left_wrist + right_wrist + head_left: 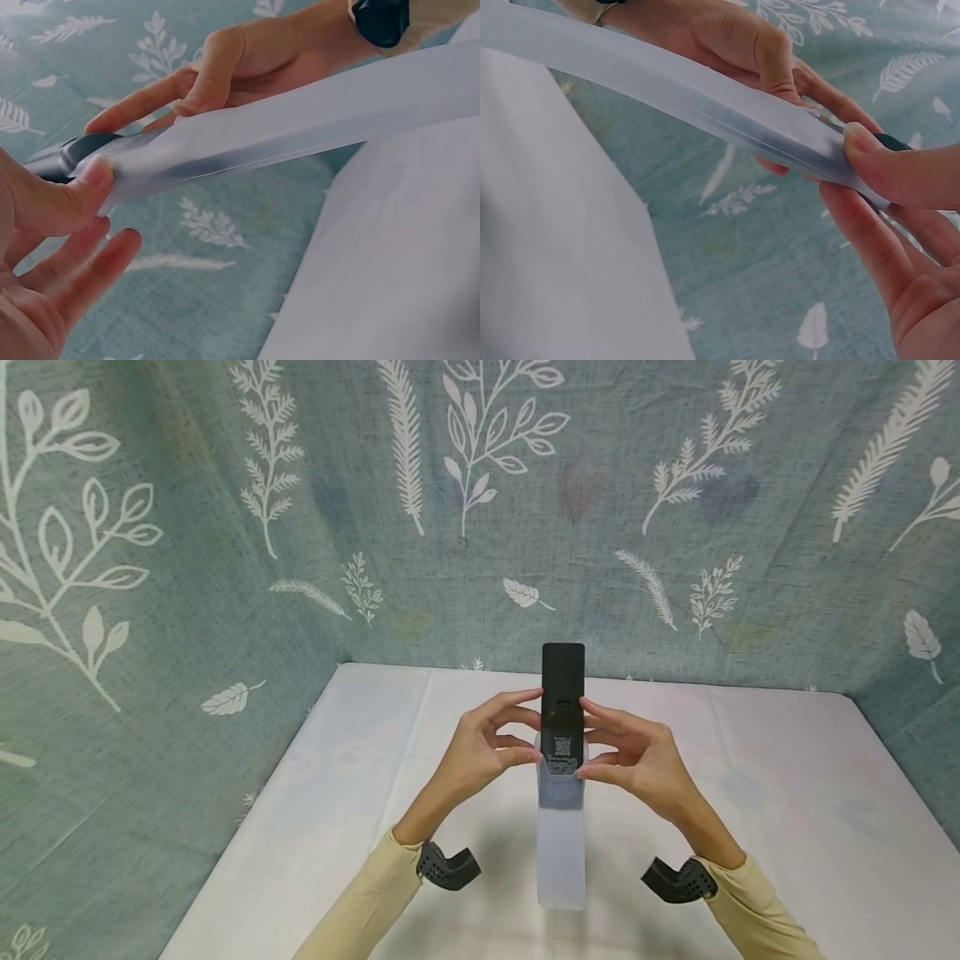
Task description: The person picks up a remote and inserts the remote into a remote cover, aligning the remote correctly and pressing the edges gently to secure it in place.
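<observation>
A black remote control (562, 693) is held up with its back, bearing a printed label, facing the head camera. Its lower end sits inside a long translucent sleeve (561, 860), which hangs down past it. My left hand (480, 743) pinches the sleeve's mouth and the remote from the left edge. On the opposite edge, my right hand (637, 756) pinches the same place, thumb low and fingers higher. In the left wrist view the thumb presses on the sleeve (300, 112); the right wrist view shows the other thumb on the sleeve (705, 97) near its mouth.
A white-covered table (375, 727) lies beneath the hands. Behind and to the left hangs a grey-green cloth (420, 585) with white leaf prints. Each wrist wears a black camera mount, one at the left wrist (447, 866) and one at the right wrist (680, 881).
</observation>
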Demonstrator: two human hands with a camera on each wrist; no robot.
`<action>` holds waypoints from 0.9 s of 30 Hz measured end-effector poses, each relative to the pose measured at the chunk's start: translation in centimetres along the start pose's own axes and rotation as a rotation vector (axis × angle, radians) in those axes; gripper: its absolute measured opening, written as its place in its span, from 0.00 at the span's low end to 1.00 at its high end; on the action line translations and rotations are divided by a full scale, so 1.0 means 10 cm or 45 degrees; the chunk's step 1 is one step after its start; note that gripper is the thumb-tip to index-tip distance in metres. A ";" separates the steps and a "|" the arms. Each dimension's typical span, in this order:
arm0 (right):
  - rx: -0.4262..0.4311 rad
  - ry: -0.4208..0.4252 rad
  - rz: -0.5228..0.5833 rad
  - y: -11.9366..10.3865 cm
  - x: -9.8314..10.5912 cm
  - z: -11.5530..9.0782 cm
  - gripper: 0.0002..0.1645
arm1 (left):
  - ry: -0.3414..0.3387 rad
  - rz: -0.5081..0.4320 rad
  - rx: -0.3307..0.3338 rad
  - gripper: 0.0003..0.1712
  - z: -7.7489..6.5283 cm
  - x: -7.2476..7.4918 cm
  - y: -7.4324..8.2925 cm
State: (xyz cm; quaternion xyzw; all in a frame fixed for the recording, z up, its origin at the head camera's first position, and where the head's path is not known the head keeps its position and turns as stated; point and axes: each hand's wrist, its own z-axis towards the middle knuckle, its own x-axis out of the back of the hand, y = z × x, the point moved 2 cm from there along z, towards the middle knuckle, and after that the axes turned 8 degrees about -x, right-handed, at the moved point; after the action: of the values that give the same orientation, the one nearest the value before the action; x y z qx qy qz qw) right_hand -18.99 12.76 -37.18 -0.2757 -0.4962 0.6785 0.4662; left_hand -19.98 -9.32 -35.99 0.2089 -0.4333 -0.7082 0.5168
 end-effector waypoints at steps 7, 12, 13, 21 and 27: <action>-0.002 0.002 -0.006 -0.02 0.00 0.00 0.45 | -0.004 -0.013 0.006 0.39 0.00 0.00 0.01; -0.008 -0.054 0.072 -0.04 -0.02 -0.01 0.49 | -0.041 -0.045 0.037 0.42 0.00 0.01 0.03; -0.022 -0.070 0.092 -0.05 -0.02 -0.01 0.51 | -0.049 -0.063 0.050 0.43 0.01 0.02 0.03; -0.089 -0.136 0.120 -0.08 -0.05 -0.02 0.63 | -0.145 -0.242 0.106 0.54 0.00 0.03 0.04; -0.079 -0.217 0.103 -0.08 -0.06 -0.01 0.65 | -0.208 -0.210 0.117 0.59 0.00 0.03 0.05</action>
State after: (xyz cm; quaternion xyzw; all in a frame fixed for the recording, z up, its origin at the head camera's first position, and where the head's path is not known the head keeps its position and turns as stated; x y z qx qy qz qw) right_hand -18.33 12.30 -36.51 -0.2511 -0.5435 0.7021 0.3856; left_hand -19.79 -9.66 -35.55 0.2087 -0.4873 -0.7425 0.4095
